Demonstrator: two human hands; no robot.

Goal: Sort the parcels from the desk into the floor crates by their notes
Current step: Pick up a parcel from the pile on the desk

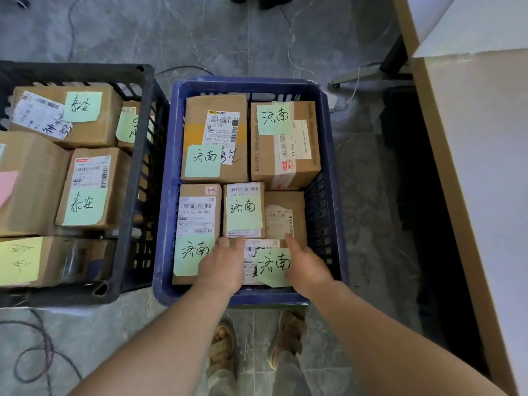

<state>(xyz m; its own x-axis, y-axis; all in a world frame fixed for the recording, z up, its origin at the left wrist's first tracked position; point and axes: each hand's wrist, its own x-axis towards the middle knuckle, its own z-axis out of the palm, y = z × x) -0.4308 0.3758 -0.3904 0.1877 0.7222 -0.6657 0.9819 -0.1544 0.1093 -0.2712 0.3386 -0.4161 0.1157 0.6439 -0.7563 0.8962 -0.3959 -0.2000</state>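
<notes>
Item: parcel [267, 262], green note 济南, at 6 o'clock inside the blue crate [168, 195]. Left hand [221, 264] at its 9 o'clock, right hand [307, 264] at 3. Fingers [233, 242] nearly straight, pressing both sides. Handling: lower level, note up, release both sides together. Toward 12 o'clock: other parcels [215, 132].

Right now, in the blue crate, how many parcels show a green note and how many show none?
Parcels with a green note: 5
Parcels with no note in view: 1
Total in the blue crate: 6
</notes>
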